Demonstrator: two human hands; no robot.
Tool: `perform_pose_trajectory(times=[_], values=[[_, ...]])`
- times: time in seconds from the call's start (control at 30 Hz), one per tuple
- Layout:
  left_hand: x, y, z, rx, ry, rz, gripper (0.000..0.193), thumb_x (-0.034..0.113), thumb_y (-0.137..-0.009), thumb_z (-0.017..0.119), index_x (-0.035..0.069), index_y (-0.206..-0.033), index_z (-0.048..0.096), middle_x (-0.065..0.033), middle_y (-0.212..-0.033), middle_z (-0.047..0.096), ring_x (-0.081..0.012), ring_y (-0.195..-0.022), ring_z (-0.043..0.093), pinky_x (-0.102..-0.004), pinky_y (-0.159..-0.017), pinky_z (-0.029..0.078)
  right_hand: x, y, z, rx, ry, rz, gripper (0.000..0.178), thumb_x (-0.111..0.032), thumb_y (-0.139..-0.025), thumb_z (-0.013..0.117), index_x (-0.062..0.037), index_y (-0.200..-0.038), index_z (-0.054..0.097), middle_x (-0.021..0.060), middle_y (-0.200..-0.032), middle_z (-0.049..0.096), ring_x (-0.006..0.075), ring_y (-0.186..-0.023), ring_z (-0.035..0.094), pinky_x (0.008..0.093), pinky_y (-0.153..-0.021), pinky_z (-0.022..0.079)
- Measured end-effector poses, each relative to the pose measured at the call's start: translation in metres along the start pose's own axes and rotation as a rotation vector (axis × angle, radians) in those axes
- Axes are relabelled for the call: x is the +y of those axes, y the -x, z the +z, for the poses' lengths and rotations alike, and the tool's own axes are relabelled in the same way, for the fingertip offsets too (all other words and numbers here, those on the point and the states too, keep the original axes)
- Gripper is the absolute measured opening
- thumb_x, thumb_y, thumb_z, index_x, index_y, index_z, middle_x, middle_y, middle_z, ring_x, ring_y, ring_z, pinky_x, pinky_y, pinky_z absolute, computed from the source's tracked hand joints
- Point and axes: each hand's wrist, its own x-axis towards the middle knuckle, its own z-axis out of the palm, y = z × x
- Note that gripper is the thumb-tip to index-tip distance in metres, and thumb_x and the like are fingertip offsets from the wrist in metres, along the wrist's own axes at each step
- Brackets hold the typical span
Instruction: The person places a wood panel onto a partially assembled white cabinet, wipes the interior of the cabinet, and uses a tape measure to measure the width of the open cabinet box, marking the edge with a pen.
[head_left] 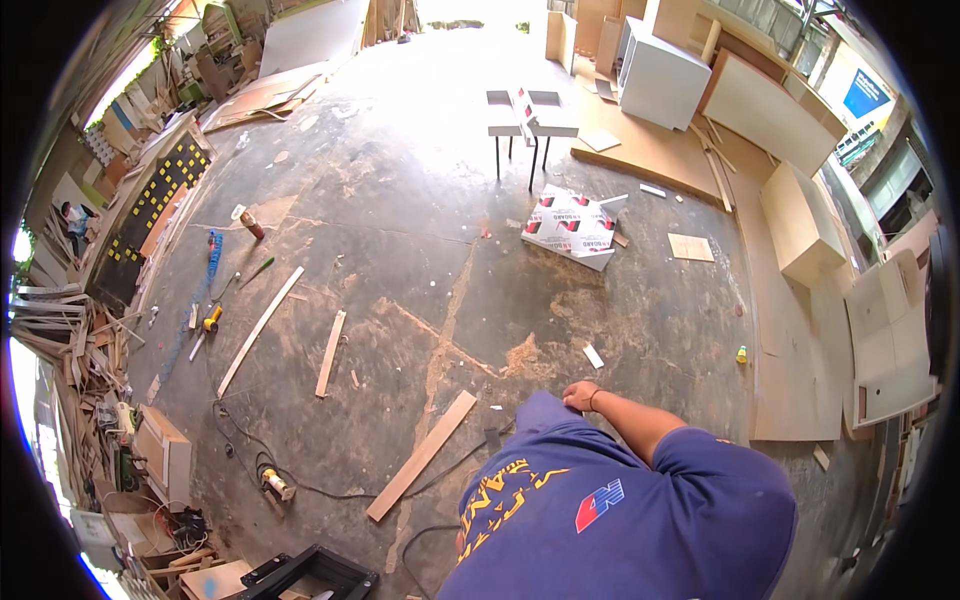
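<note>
My right hand (579, 395), with a dark band at the wrist, is at the lower front of my dark blue T-shirt (680, 510). Its fingers are curled closed and appear to pinch the shirt's cloth. My left hand is out of sight behind the shirt; only a sliver of skin shows at the shirt's left edge. On the floor beyond my right hand lies a small white strip (593, 356). To the left of the shirt, a flat wooden board (424, 456) lies at a slant, with a black cable (345, 495) running beneath it.
A corded power tool (275, 484), a yellow tool (211, 320) and thin wood strips (262, 330) lie leftward. A black metal frame (325, 575) sits near bottom left. Ahead are a printed-wrap box (570, 228) and drawers on thin legs (553, 115). Plywood sheets (795, 370) line the right.
</note>
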Motion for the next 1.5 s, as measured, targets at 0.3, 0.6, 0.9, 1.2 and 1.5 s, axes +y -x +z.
perform_pose_trajectory(times=[0.3,0.6,0.9,1.2,1.5], values=[[-0.073,0.042,-0.011,0.108,0.122,-0.015,0.039,0.038,-0.086,0.05,0.002,-0.078,0.061,-0.0078,-0.073,0.06,-0.0184,-0.065,0.059,-0.0319,-0.061,0.046,0.002,-0.032,0.008,-0.066,0.184,-0.111,0.036,-0.033,-0.076,0.055,-0.012,-0.104,0.065,0.0148,-0.093,0.066,0.0269,-0.089,0.062,0.0366,-0.078,0.049],[-0.125,0.093,0.035,0.349,0.668,-0.394,0.038,0.036,-0.086,0.05,0.001,-0.081,0.061,-0.0099,-0.081,0.063,-0.0221,-0.071,0.062,-0.0351,-0.065,0.048,-0.046,-0.079,0.033,-0.403,0.08,0.005,0.018,-0.017,-0.082,0.055,-0.0088,-0.097,0.062,0.0035,-0.07,0.058,0.0146,-0.052,0.052,0.0284,-0.043,0.041],[-0.131,0.083,0.109,0.459,0.22,-0.409,0.043,0.041,-0.09,0.034,0.012,-0.1,0.064,-0.0149,-0.109,0.06,-0.0331,-0.098,0.058,-0.0418,-0.084,0.044,-0.242,-0.191,0.09,-0.691,0.132,0.03,0.028,-0.018,-0.084,0.052,-0.0112,-0.111,0.055,0.0063,-0.079,0.058,0.0187,-0.057,0.056,0.0369,-0.047,0.044],[-0.059,0.07,0.016,0.853,0.672,-0.447,0.051,0.052,-0.082,0.045,0.008,-0.095,0.066,-0.0188,-0.1,0.062,-0.0352,-0.096,0.058,-0.0403,-0.082,0.044,-0.463,-0.265,0.222,-0.815,0.265,-0.2,0.029,-0.019,-0.082,0.051,-0.0141,-0.111,0.053,0.0066,-0.086,0.058,0.022,-0.071,0.06,0.0398,-0.052,0.047],[-0.086,0.047,0.071,1.145,1.294,-0.617,0.055,0.055,-0.081,0.044,0.006,-0.09,0.066,-0.0197,-0.097,0.062,-0.0339,-0.093,0.059,-0.0387,-0.079,0.045,-0.571,-0.244,0.316,-0.897,0.497,-0.265,0.032,-0.025,-0.084,0.052,-0.0135,-0.115,0.052,0.0093,-0.094,0.059,0.025,-0.075,0.06,0.0427,-0.055,0.048]])
